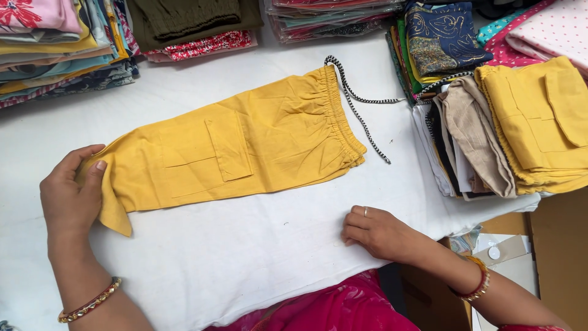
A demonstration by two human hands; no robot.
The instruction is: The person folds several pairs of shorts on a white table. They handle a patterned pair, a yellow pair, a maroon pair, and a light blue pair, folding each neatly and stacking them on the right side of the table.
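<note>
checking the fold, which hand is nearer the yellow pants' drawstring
Right. The right hand rests on the white cloth below the drawstring; the left hand grips the hem at the opposite end.

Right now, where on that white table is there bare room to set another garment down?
Bare white table runs below the yellow trousers, between the left hand and right hand. A smaller strip lies above the trousers. The far edge is crowded with folded stacks; the right side holds a pile of trousers.
</note>
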